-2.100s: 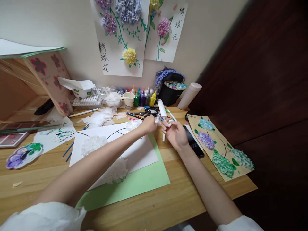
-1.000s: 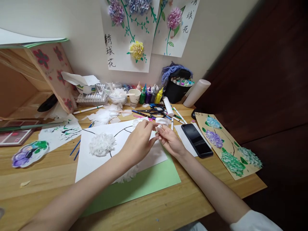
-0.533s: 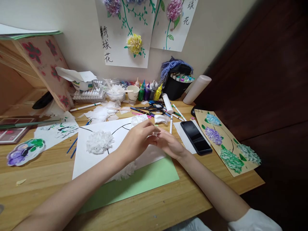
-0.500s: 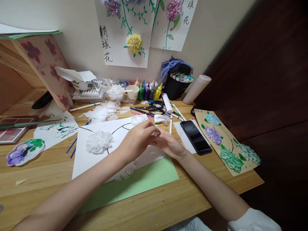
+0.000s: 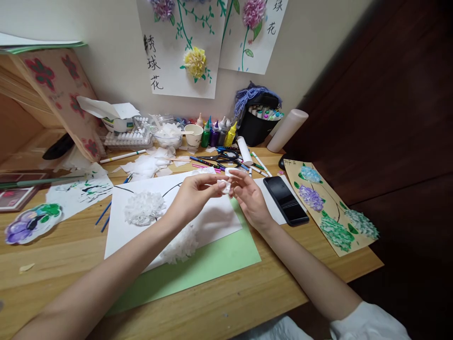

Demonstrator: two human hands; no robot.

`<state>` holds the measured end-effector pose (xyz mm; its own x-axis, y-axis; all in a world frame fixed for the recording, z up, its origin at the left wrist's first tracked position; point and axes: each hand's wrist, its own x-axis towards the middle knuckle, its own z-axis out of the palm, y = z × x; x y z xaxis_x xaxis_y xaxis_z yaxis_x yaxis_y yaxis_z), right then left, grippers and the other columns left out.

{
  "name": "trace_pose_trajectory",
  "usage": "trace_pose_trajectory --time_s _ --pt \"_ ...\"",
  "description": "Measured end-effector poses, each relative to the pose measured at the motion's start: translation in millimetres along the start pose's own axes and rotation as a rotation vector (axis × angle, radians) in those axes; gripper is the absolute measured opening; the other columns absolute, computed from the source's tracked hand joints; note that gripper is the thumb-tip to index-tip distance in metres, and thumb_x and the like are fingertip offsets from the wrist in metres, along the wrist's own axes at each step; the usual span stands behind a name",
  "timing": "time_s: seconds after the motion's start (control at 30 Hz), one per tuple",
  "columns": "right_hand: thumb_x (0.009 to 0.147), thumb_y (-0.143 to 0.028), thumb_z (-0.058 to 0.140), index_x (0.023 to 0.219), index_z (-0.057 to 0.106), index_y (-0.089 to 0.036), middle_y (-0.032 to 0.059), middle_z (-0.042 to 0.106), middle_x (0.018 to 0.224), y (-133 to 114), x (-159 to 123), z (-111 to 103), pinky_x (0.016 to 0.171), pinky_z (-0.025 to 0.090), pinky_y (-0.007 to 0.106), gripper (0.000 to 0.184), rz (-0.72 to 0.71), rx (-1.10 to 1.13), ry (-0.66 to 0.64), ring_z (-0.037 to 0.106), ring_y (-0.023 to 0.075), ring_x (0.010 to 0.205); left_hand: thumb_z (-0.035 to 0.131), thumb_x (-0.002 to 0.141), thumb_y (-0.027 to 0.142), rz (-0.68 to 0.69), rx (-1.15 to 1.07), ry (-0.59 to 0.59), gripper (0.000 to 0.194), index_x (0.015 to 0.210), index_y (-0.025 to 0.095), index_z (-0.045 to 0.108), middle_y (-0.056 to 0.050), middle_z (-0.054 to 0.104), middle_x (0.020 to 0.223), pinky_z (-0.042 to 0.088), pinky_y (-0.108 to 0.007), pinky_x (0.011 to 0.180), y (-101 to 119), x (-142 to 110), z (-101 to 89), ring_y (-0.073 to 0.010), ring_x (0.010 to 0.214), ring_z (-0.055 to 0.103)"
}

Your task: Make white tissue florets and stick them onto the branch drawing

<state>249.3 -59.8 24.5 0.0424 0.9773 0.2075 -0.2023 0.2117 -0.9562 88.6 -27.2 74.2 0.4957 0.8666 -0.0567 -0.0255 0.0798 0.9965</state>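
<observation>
Above the drawing, my left hand pinches a small crumpled piece of white tissue paper between thumb and fingers. Facing it, my right hand has its fingers bent and apart, the tips close beside the tissue; whether they touch it I cannot tell. Beneath lies a white sheet with dark drawn stems, on top of a green sheet. Fluffy white paper flowers sit on it: one flower at the left, another flower by my left forearm. A third at the top is mostly hidden by my left hand.
A phone lies right of my right hand, beside a finished flower picture. Behind are scissors, torn tissue, a paper cup, paint bottles and a marker case. A painted palette is at left.
My hands were together with fingers overlapping. Now they have parted slightly, the right hand's fingers have spread, and the tissue piece shows in my left fingertips.
</observation>
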Motion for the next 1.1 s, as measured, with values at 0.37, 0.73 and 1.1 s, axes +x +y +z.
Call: trace_pose_trajectory --time_s 0.37,0.73,1.1 --pt "0.074 -0.024 0.068 0.082 0.069 -0.027 0.0025 0.051 0.09 -5.3 -7.0 8.1 0.073 0.047 0.028 0.008 -0.224 -0.242 0.07 0.051 0.0162 0.091 0.066 0.072 0.039 -0.088 -0.062 -0.14 0.029 0.084 0.013 0.071 -0.005 0.071 0.082 0.05 -0.035 0.087 -2.8 -2.6 4.4 -0.0179 0.085 0.064" --pt "0.066 -0.046 0.072 0.072 0.058 -0.027 -0.0001 0.055 0.099 3.0 -2.3 -3.9 0.067 0.046 0.026 0.024 0.053 0.37 -0.041 0.051 0.0131 0.082 0.079 0.054 0.031 0.031 0.109 0.027 0.046 0.094 0.015 0.064 -0.004 0.066 0.09 0.05 -0.026 0.069 13.0 -4.2 -5.7 -0.0127 0.074 0.059" --pt "0.061 -0.049 0.072 0.055 0.033 -0.02 0.0005 0.044 0.079 -6.6 -10.5 1.2 0.052 0.038 0.022 0.05 0.114 0.489 -0.161 0.041 0.0117 0.067 0.069 0.068 0.041 0.106 0.176 0.019 0.029 0.079 0.015 0.066 -0.003 0.067 0.08 0.05 -0.026 0.072 13.6 -5.2 -5.3 -0.0153 0.078 0.062"
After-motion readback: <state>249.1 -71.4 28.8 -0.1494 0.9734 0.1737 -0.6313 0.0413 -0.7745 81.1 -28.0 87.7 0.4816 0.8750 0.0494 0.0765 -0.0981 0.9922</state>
